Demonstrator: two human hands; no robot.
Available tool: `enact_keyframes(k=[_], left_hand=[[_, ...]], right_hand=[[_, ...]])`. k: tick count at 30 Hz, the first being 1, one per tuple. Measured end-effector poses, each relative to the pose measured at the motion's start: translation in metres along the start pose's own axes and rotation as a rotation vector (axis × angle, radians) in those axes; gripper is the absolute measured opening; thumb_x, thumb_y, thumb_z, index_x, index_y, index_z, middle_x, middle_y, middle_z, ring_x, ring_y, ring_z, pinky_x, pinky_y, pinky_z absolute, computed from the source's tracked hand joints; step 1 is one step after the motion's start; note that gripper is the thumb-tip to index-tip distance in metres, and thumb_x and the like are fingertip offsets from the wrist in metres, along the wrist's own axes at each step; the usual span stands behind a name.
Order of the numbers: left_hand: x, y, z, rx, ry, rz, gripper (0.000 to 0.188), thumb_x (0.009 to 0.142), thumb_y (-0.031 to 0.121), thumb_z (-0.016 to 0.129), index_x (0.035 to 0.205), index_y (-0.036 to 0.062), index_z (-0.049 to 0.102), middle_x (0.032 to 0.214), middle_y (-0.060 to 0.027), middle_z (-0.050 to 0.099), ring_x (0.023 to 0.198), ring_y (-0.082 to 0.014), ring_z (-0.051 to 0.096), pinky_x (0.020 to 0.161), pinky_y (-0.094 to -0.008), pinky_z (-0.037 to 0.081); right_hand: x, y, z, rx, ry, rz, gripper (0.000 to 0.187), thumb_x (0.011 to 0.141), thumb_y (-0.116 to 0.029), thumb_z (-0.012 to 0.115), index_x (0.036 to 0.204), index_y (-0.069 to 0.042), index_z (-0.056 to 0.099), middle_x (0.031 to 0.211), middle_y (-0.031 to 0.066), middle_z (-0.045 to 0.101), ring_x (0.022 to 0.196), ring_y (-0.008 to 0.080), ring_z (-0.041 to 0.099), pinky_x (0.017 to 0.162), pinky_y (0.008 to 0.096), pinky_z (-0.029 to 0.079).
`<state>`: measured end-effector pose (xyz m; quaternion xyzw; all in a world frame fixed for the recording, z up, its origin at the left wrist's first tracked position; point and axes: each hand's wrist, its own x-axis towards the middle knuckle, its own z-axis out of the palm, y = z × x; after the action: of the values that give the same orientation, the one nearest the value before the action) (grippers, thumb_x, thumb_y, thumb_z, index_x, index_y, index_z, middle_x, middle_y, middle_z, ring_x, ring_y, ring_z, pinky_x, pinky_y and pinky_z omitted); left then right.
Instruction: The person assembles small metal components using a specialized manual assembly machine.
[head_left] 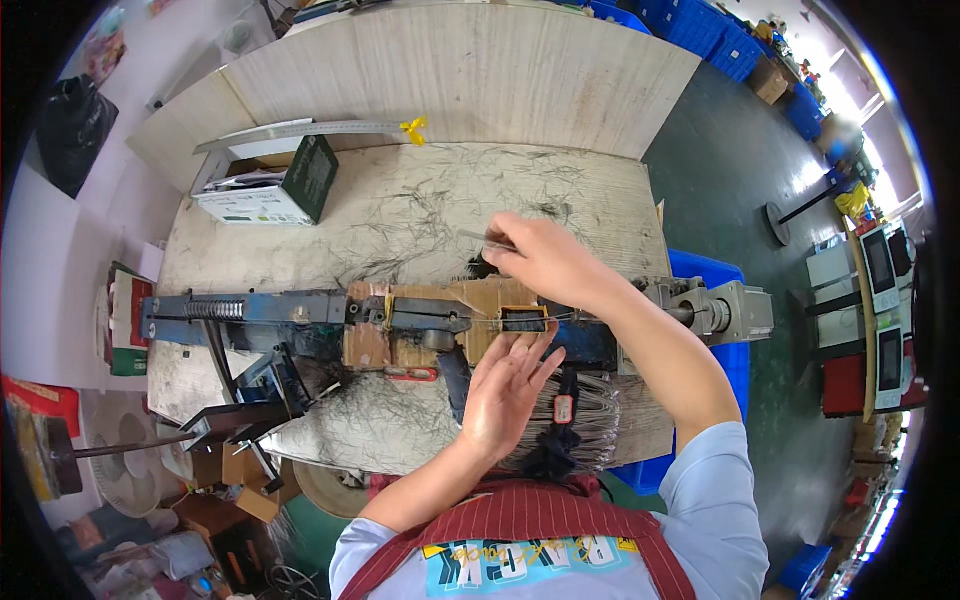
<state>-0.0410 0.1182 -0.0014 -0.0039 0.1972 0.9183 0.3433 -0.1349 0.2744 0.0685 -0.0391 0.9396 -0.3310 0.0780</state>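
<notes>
My right hand [540, 255] is closed above the far side of the bench machine, its fingers around a thin grey strip [472, 238] whose kind I cannot make out. Just below those fingers is a tuft of black bristles [482, 266]. Fingers stretched out, my left hand [505, 390] reaches to the near edge of a small yellow-edged frame [523, 319] with dark material inside. A thin wire runs along the machine to this frame. Left of it, a dark metal clamp [425, 314] lies over brown cardboard [368, 345].
A long blue-black machine bed [270, 308] with a spring crosses the table, ending in a motor [735, 312] at right. Bundled wires [595, 420] lie near me. A red-handled tool [412, 375], an open box [265, 185] and a steel ruler [320, 129] are around. Loose bristles litter the table.
</notes>
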Motion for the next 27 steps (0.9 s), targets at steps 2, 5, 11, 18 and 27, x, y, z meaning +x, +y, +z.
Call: enact_keyframes(k=[2,5,11,18,27], left_hand=[[0.0,0.002,0.003,-0.004,0.033,0.001,0.029,0.096,0.008,0.042,0.123,-0.0045,0.039,0.134,-0.0192,0.045,0.14,-0.0317,0.033,0.117,-0.0498,0.028],[-0.002,0.009,0.011,0.01,0.088,0.005,0.022,0.096,0.005,0.04,0.116,-0.0027,0.041,0.127,-0.0171,0.048,0.139,-0.0321,0.034,0.116,-0.0513,0.029],[-0.006,0.019,0.004,-0.041,0.134,0.017,0.025,0.099,0.019,0.043,0.115,0.0002,0.045,0.127,-0.0141,0.05,0.132,-0.0293,0.042,0.115,-0.0488,0.031],[-0.005,0.023,0.008,-0.101,0.144,0.019,0.027,0.1,0.025,0.042,0.112,0.0022,0.05,0.128,-0.016,0.052,0.13,-0.03,0.044,0.114,-0.0454,0.032],[-0.007,0.03,0.013,-0.154,0.243,-0.012,0.039,0.099,0.03,0.042,0.118,-0.0033,0.049,0.135,-0.0221,0.047,0.131,-0.0332,0.043,0.114,-0.045,0.032]], right_hand=[[-0.008,0.003,-0.007,0.056,0.008,-0.004,0.033,0.092,-0.02,0.059,0.116,0.001,0.051,0.1,0.0187,0.066,0.092,0.0331,0.063,0.079,0.0385,0.048],[-0.025,0.01,-0.013,0.102,0.036,-0.058,0.033,0.094,-0.021,0.058,0.118,0.001,0.051,0.1,0.0168,0.065,0.091,0.0277,0.063,0.078,0.038,0.048],[-0.062,0.005,-0.019,0.306,0.108,-0.06,0.026,0.096,-0.015,0.055,0.116,0.003,0.054,0.099,0.0118,0.063,0.085,0.0177,0.059,0.077,0.0338,0.048],[-0.094,0.012,-0.007,0.122,0.377,-0.253,0.019,0.094,-0.012,0.057,0.108,0.001,0.057,0.092,0.0137,0.059,0.078,0.0276,0.059,0.069,0.0348,0.048],[-0.117,-0.009,0.015,-0.123,0.367,-0.099,0.012,0.088,-0.014,0.064,0.095,-0.006,0.058,0.076,0.0114,0.061,0.067,0.0313,0.062,0.054,0.0416,0.048]])
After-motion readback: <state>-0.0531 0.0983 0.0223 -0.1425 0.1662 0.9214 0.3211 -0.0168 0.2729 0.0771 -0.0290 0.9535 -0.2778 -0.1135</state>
